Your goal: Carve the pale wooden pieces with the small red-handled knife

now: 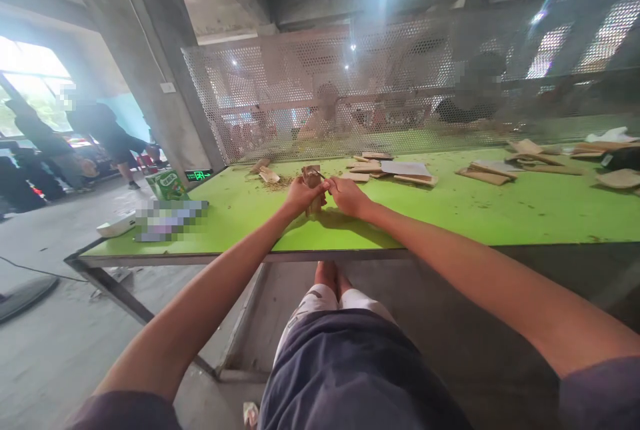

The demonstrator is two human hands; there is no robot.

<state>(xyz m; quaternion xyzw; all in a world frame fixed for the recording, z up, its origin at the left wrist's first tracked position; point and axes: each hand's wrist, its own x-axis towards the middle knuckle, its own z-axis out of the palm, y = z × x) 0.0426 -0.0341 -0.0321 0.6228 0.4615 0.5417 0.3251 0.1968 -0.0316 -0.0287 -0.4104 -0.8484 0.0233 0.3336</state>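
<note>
Over the near middle of the lime-green, flat-topped tabletop (240, 225), both bare forearms reach forward and converge, bringing the left hand (300, 197) and the right hand (349, 197) together, thumb side to thumb side. The left fingers close around a brown, blocky wooden piece (313, 179) standing roughly upright between the hands, though whether its lower end touches the surface cannot be told. Bent and narrowly drawn in, the right fingers grip a slim dark tool (321, 175) against it, just right of scattered pale-brown wood shavings (281, 184).
</note>
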